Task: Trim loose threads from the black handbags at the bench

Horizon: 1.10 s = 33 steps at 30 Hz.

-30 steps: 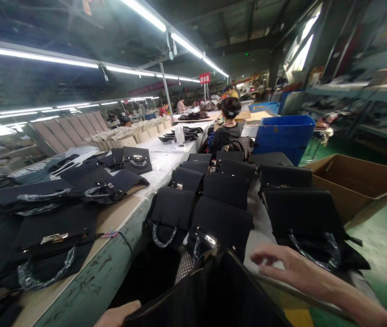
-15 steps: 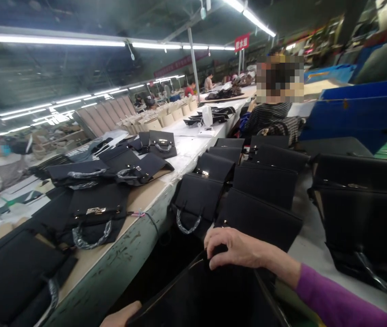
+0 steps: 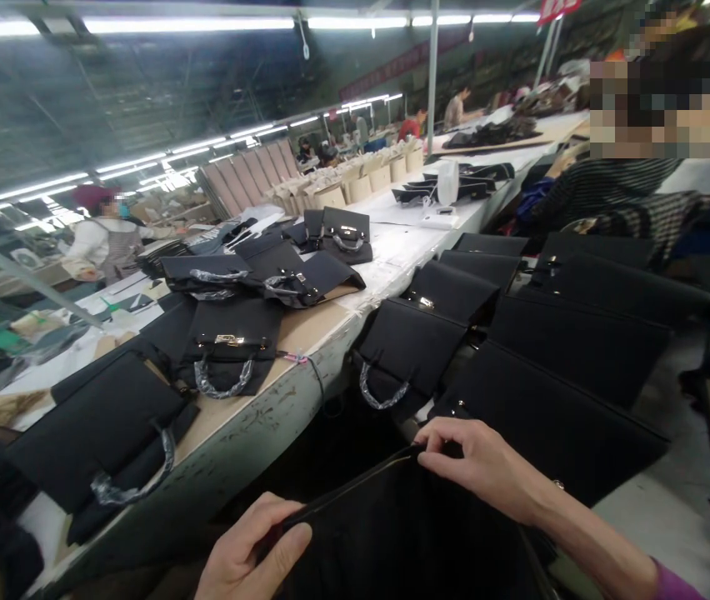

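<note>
A black handbag [image 3: 405,542] stands open-topped right in front of me at the bottom of the view. My left hand [image 3: 248,554] grips its near left edge with thumb and fingers wrapped over the rim. My right hand [image 3: 477,462] pinches the far top edge of the same bag, fingers curled. Just beyond my right hand a row of finished black handbags [image 3: 580,358] leans one behind the other.
A long worktable [image 3: 255,417] at the left carries more black handbags [image 3: 230,346] with wrapped handles. A person in a striped top [image 3: 605,187] sits ahead at the right. Another person [image 3: 102,237] works across the table at far left. Beige bags [image 3: 355,179] stand further back.
The view has swung left and down. My left hand has come up into view on the bag's near edge. My right hand stays pinched on the far edge.
</note>
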{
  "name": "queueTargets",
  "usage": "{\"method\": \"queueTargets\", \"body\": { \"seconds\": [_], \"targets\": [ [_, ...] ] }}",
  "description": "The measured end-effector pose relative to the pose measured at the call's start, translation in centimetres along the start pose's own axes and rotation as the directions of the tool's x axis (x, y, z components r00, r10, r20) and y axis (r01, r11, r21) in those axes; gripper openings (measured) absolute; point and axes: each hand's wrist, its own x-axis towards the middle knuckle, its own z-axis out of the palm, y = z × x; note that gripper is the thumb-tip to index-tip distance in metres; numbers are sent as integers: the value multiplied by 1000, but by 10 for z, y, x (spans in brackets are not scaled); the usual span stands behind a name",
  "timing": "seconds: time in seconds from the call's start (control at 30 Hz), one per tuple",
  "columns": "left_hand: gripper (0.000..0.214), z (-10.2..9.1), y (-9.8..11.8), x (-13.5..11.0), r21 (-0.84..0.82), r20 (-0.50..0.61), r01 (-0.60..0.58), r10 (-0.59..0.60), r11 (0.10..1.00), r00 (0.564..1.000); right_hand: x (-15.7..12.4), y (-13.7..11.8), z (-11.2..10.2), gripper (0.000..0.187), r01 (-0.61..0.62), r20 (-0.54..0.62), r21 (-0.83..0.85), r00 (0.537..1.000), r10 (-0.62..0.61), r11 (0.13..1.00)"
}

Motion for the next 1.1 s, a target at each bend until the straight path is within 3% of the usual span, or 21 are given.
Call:
{"method": "queueTargets", "body": {
  "seconds": [0.23,0.43,0.53,0.6,0.7,0.8,0.9,1.1],
  "targets": [
    [18,2,-2,-2,-24,-41,-82,81,996,996,-1,0,6,24,-81,-38,12,996,82,997],
    [15,5,-3,-4,222,-87,-247,271,943,959,1,-1,13,23,-143,-76,-44,987,139,989],
    [28,8,1,-2,309,-122,-268,318,912,940,-1,-2,16,22,-168,-102,-110,982,157,980],
    [29,9,3,0,300,-133,-255,305,919,943,-3,-2,17,22,-180,-118,-150,980,163,972],
    [12,9,4,3,247,-113,-224,258,943,960,-5,-2,17,23,-192,-124,-161,977,173,968],
    [28,9,4,6,230,-54,-225,243,947,969,-6,-3,17,24,-192,-120,-153,977,174,969],
    [14,11,6,8,199,-18,-178,185,964,983,-6,-3,16,24,-194,-110,-149,978,178,970],
    [20,21,11,11,119,-74,-84,93,989,993,-6,1,15,24,-191,-90,-126,979,181,973]
  ]
}}
